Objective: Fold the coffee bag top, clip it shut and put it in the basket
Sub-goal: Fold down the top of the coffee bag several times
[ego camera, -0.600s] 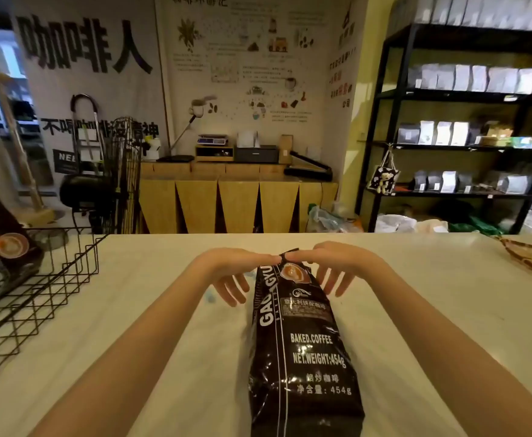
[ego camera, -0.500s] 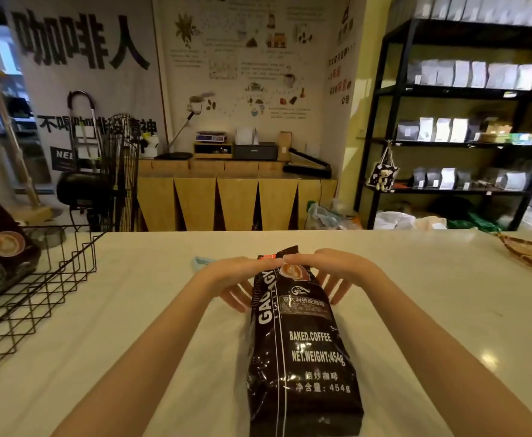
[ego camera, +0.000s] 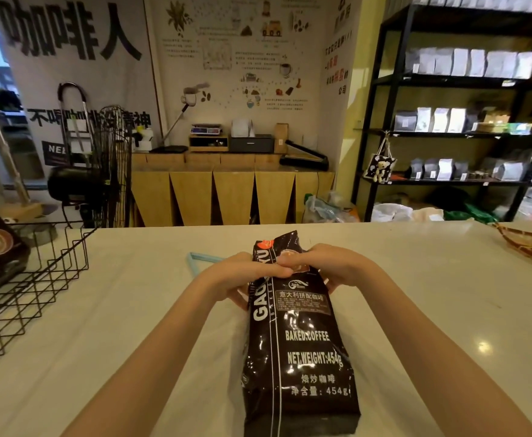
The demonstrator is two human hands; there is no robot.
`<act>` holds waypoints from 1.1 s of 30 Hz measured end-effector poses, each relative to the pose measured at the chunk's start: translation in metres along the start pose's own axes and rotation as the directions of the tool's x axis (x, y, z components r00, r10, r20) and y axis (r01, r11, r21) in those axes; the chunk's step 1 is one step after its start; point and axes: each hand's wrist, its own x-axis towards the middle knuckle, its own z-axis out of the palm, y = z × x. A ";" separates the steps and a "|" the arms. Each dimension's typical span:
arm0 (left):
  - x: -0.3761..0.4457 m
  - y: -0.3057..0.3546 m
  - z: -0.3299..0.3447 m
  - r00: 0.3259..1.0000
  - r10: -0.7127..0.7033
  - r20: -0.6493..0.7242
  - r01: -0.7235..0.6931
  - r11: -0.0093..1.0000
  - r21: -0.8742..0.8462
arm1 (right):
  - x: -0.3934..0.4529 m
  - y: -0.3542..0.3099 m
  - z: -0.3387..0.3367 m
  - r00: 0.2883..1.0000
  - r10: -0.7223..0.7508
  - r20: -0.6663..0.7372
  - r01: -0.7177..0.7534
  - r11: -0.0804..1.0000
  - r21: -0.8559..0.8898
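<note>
Both hands pinch the coffee bag (ego camera: 299,335) near its top – left hand (ego camera: 242,280) with thumb across the front, right hand (ego camera: 327,268) closed over the upper right edge, top flap sticking up past them. Bag lies flat on the bench (ego camera: 431,310), full, likely heavy; glossy film probably slippery and crinkly, so hold the empty top, not the body. Blue clip (ego camera: 200,260) just beyond the left hand – wire basket (ego camera: 38,279) far left

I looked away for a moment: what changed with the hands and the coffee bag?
Both hands slid nearer along the coffee bag; the left hand and right hand now grip it below its top, which stands raised. The blue clip is now uncovered. The wire basket stayed put.
</note>
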 end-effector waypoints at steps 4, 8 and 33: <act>-0.012 0.019 -0.008 0.974 0.181 -0.140 -0.184 0.983 -0.010 | -0.022 -0.020 -0.011 0.964 -0.169 -0.203 0.178 0.984 0.024; -0.021 0.036 -0.015 0.857 0.386 -0.341 -0.410 0.912 0.001 | -0.041 -0.042 -0.019 0.860 -0.346 -0.375 0.373 0.928 0.000; 0.011 0.022 0.008 0.628 0.447 -0.637 -0.625 0.777 -0.071 | -0.028 -0.077 0.011 -0.182 -0.909 -0.374 0.161 0.347 -0.924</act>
